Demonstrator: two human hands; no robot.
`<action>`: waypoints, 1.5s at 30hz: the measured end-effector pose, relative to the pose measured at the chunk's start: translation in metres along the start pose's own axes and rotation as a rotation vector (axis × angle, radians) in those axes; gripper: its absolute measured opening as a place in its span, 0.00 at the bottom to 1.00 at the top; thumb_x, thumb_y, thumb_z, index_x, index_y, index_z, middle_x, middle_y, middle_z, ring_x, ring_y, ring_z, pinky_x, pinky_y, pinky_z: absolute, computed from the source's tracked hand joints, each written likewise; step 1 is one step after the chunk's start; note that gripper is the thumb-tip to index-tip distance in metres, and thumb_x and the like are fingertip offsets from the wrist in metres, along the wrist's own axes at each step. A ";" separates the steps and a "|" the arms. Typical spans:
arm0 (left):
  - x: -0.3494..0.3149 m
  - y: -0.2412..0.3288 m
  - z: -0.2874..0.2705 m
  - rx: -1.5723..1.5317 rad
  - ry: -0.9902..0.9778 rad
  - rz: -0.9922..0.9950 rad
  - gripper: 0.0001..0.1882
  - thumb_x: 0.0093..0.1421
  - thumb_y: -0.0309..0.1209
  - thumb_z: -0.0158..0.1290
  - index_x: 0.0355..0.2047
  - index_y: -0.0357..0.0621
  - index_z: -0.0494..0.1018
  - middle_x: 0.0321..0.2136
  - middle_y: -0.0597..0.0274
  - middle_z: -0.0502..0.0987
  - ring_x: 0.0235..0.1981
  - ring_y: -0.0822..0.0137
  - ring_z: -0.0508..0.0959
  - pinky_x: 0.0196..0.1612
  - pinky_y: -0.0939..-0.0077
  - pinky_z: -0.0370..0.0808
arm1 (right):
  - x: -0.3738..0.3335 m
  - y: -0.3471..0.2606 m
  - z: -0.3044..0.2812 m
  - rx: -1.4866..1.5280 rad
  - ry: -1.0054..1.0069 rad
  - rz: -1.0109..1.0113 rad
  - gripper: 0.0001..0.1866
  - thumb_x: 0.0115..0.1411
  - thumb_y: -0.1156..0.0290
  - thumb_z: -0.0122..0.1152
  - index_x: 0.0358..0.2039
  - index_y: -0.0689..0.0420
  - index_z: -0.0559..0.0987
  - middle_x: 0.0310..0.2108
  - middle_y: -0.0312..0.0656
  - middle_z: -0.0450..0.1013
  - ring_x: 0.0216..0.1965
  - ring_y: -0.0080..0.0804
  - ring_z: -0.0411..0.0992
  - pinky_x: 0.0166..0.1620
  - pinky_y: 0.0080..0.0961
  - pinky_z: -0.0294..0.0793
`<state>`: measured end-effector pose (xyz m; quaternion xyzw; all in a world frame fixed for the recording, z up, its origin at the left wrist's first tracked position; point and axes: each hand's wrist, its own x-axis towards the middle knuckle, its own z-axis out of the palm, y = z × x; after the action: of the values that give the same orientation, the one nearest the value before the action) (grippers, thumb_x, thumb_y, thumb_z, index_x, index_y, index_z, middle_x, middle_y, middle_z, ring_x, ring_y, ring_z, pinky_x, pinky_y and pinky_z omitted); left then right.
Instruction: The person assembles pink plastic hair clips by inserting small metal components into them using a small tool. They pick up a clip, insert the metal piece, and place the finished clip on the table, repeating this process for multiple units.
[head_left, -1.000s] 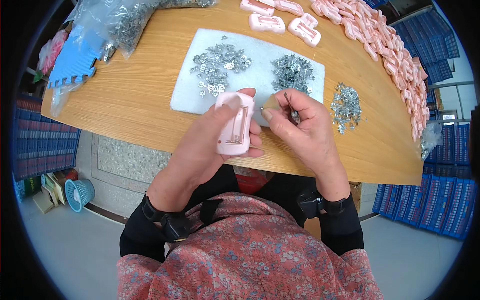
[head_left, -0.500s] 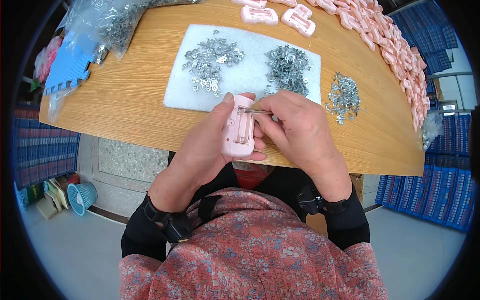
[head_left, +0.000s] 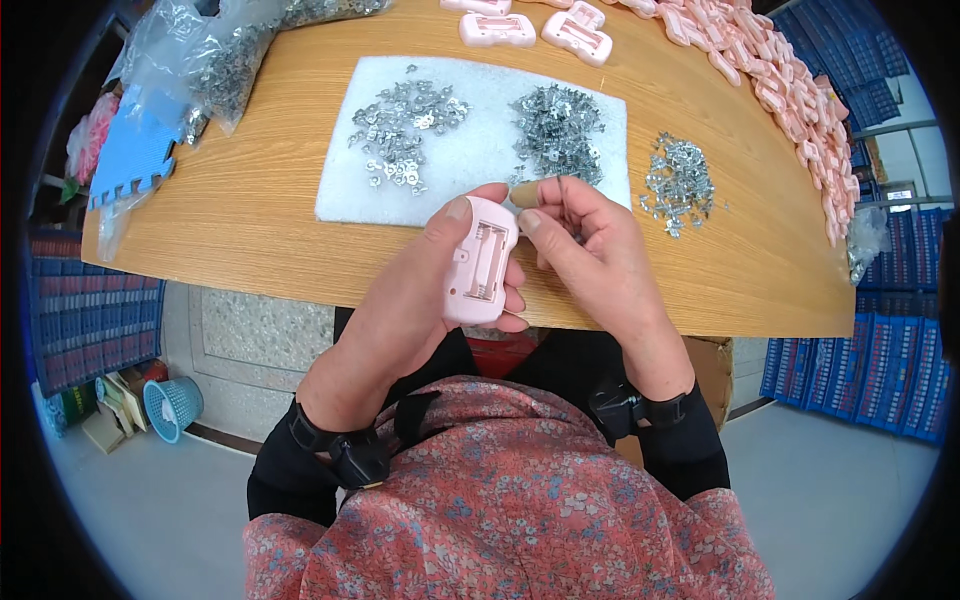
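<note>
In the head view, the left hand (head_left: 400,272) is closed around a pink plastic case (head_left: 462,280), which is held tilted near the table edge, its open compartment facing up. The right hand (head_left: 605,250) is just beside it, fingers curled, with a thin dark tool (head_left: 563,196) tucked among them; whether its thumb and forefinger pinch a small part, I cannot tell. Behind, a white foam mat (head_left: 485,135) carries two piles of metal pieces (head_left: 558,135).
</note>
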<state>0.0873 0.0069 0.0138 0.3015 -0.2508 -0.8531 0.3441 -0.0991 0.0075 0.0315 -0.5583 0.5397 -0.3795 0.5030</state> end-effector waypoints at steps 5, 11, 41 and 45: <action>0.001 -0.001 0.003 0.000 0.009 -0.007 0.30 0.74 0.49 0.30 0.68 0.45 0.54 0.32 0.55 0.77 0.31 0.64 0.81 0.35 0.63 0.84 | -0.003 0.003 0.002 -0.035 -0.039 0.004 0.10 0.65 0.71 0.59 0.44 0.62 0.75 0.31 0.31 0.72 0.30 0.12 0.67 0.34 0.13 0.68; 0.001 -0.001 0.003 0.031 0.008 -0.004 0.29 0.74 0.48 0.30 0.68 0.46 0.54 0.32 0.56 0.77 0.31 0.64 0.81 0.34 0.62 0.84 | -0.004 0.003 0.002 0.064 -0.044 0.067 0.10 0.66 0.70 0.58 0.44 0.62 0.75 0.33 0.31 0.72 0.30 0.13 0.68 0.35 0.14 0.69; 0.006 0.001 0.006 0.532 0.015 0.080 0.17 0.69 0.35 0.40 0.51 0.37 0.68 0.33 0.63 0.72 0.27 0.71 0.70 0.29 0.79 0.67 | -0.023 -0.004 -0.016 0.285 -0.087 0.099 0.11 0.65 0.69 0.59 0.44 0.62 0.74 0.29 0.29 0.71 0.29 0.11 0.67 0.32 0.13 0.67; 0.006 0.005 -0.003 -0.163 -0.134 -0.099 0.18 0.70 0.40 0.38 0.51 0.41 0.69 0.31 0.64 0.71 0.26 0.73 0.68 0.27 0.80 0.63 | -0.025 0.004 -0.016 0.267 -0.023 -0.005 0.13 0.65 0.71 0.59 0.47 0.62 0.73 0.29 0.28 0.70 0.30 0.11 0.66 0.34 0.12 0.66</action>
<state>0.0880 -0.0013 0.0127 0.2269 -0.1879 -0.9049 0.3072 -0.1188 0.0303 0.0341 -0.4923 0.4771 -0.4427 0.5779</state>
